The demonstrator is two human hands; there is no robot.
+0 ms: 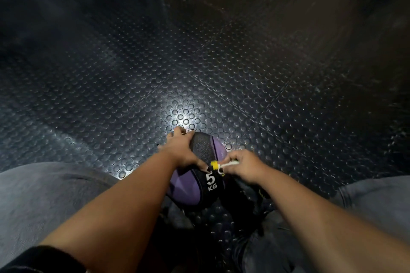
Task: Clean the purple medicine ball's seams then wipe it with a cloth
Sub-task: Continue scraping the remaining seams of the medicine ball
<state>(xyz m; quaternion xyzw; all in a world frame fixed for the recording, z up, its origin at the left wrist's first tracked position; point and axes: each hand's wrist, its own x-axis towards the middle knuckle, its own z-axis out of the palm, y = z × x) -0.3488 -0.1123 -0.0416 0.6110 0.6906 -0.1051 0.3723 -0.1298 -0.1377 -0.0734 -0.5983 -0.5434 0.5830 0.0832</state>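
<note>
The purple medicine ball (188, 186) sits on the studded black rubber floor (155, 73), near me and between my legs, its black band with the white "5 KG" mark facing up. My left hand (180, 149) is clamped over the ball's far left side. The fingers curve down over its edge and the thumb stretches across the grey-black panel towards the middle. My right hand (243, 165), just right of the ball's top, pinches a small brush (221, 165) by its white handle, fingers curled tight around it. The brush's yellow end meets the ball at the top of the black band, just beside my left thumb tip. Whether the bristles sit in a seam is too small to tell. My grey trouser legs (44, 195) frame the scene at near left and near right, and a black sleeve (33, 259) shows at the near left corner. A patch of light glares on the floor just beyond the ball.
</note>
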